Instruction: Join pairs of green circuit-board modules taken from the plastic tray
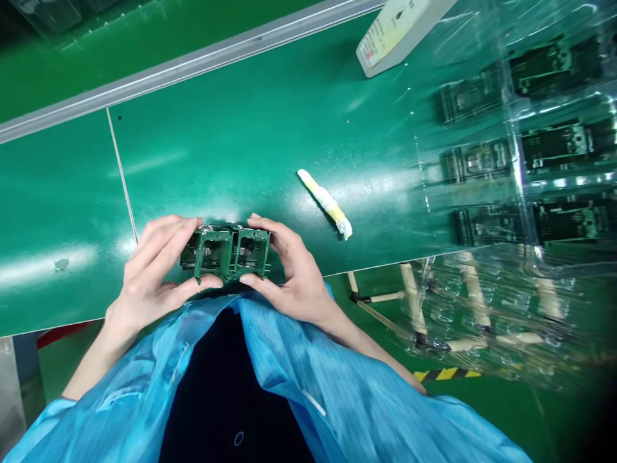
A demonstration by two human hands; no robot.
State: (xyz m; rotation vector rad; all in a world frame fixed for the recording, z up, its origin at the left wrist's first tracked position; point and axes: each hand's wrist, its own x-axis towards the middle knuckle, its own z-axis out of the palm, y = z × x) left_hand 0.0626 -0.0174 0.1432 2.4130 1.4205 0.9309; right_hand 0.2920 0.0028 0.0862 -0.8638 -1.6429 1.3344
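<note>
I hold a green circuit board panel [225,252] of two joined halves, with dark components on it, just above the near edge of the green table [250,128]. My left hand [153,270] grips its left half, fingers over the top and thumb underneath. In the same way my right hand [289,267] grips the right half. Both hands are closed on the panel, close to my blue coat.
A white and yellow wrapped stick [325,202] lies on the table right of my hands. A clear plastic tray [520,148] with several dark boards sits at the right. A white labelled box [395,32] rests at the far edge beside a metal rail [144,77].
</note>
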